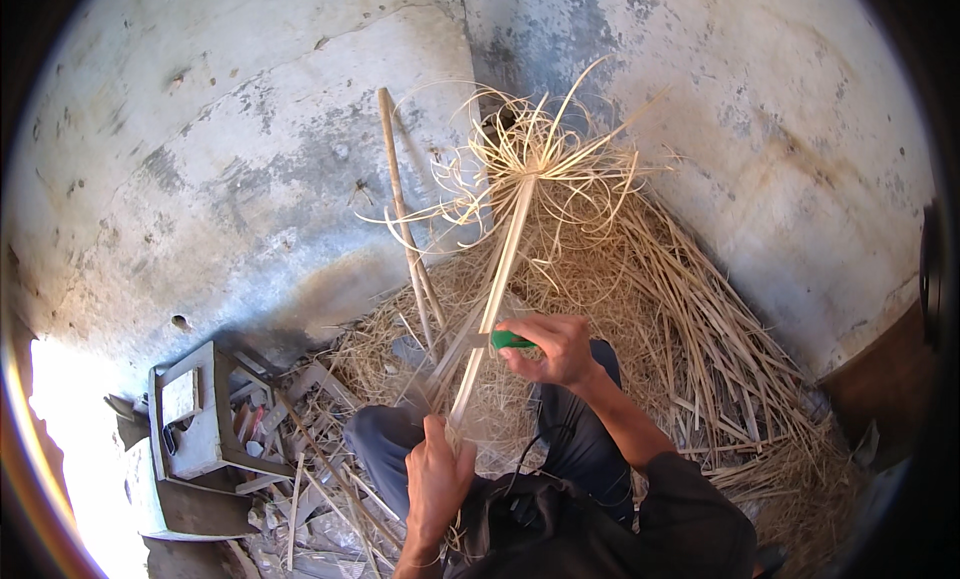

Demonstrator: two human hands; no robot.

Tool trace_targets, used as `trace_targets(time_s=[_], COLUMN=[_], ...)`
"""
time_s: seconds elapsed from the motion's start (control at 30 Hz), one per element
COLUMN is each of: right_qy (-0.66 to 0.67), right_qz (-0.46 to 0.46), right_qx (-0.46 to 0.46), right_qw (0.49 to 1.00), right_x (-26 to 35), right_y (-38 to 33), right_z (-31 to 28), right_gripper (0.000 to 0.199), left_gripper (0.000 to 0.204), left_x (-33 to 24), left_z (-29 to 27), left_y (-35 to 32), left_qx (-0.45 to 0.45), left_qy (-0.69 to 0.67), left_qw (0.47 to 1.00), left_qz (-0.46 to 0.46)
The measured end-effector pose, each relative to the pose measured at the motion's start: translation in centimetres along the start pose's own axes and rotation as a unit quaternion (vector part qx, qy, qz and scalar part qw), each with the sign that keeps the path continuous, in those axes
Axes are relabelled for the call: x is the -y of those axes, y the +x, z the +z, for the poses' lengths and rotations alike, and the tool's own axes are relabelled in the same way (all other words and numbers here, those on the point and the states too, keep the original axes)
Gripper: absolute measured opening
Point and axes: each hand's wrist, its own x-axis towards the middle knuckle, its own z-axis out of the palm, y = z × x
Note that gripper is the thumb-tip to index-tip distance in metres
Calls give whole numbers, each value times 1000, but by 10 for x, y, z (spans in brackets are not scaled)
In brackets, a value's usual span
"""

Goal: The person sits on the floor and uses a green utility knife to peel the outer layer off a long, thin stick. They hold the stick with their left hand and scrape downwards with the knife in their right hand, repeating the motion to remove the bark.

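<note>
My left hand (438,474) is closed round the near end of a long pale bamboo strip (508,247), low and in front of my body. The strip slants up and away from it. At its far end a wide burst of thin curled slivers (540,159) spreads in all directions. My right hand (558,351) is shut on the green handle of a knife (507,339). The short blade lies across the strip about midway between my left hand and the curls. Blur hides some of the strip edges near my left hand.
Shavings (600,239) are heaped in the corner, and many split sticks (715,329) lean along the right wall. A wooden pole (393,169) stands against the left wall (250,139). At lower left is a worn box-like frame (205,424) amid scraps, beside a bright opening.
</note>
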Motion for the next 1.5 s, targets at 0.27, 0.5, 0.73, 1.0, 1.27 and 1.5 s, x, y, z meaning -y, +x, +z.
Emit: trace_targets(time_s=[0.27,0.5,0.73,1.0,1.27,1.5], right_qy=[-76,261,143,66,6,-17], right_qz=[164,400,130,27,27,18], right_qx=[-68,6,5,55,52,-2], right_qw=[981,878,981,996,998,1000], right_x=[-121,-85,4,39,45,27], right_y=[2,-15,-29,-18,-4,3], right_z=[-19,10,19,0,-15,-18], right_gripper=[41,42,36,30,31,31], left_gripper=[39,39,37,31,30,31], left_x=[26,42,15,16,-14,-11], left_z=[-5,4,3,2,-4,-8], left_y=[-31,-22,2,22,14,7], left_qx=[88,71,29,51,-6,3], left_qy=[10,14,-35,-130,-74,-37], left_qw=[996,997,999,989,997,999], left_qz=[-26,-32,17,36,30,29])
